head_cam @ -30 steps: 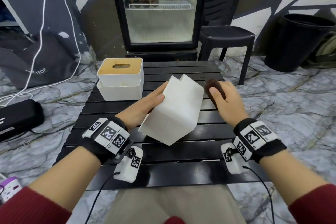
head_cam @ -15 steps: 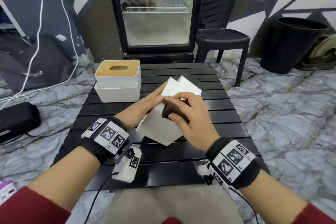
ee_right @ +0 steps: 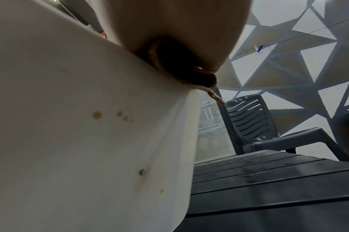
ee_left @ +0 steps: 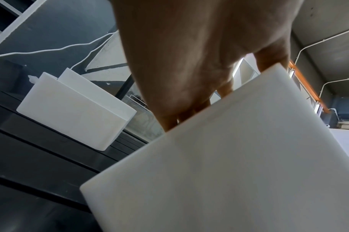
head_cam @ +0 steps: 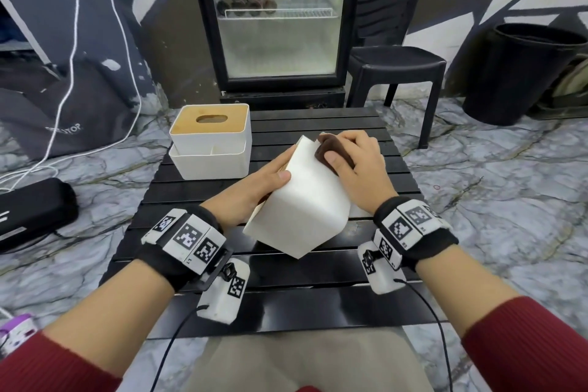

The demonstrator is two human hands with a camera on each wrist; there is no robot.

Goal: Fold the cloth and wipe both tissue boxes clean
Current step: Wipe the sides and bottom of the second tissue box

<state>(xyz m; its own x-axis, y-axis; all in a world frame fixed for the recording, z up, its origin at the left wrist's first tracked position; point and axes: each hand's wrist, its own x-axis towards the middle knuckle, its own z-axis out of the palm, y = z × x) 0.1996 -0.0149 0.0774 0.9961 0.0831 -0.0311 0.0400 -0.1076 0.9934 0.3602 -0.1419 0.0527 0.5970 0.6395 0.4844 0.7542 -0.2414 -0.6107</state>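
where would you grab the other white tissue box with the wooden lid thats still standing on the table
Grip the white tissue box with the wooden lid across its two short end walls, coming down from above with the hand. It stands upright on the black slatted table. Its lower front section is an open tray, so avoid pinching that thin front wall. It stands to the left, so the left hand looks closer.

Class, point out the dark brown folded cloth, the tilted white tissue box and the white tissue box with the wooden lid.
Dark brown folded cloth (head_cam: pixel 331 147), head view, its exposed top.
Tilted white tissue box (head_cam: pixel 305 210), head view, its upward-facing side.
White tissue box with the wooden lid (head_cam: pixel 191 119), head view, the lid's left part.
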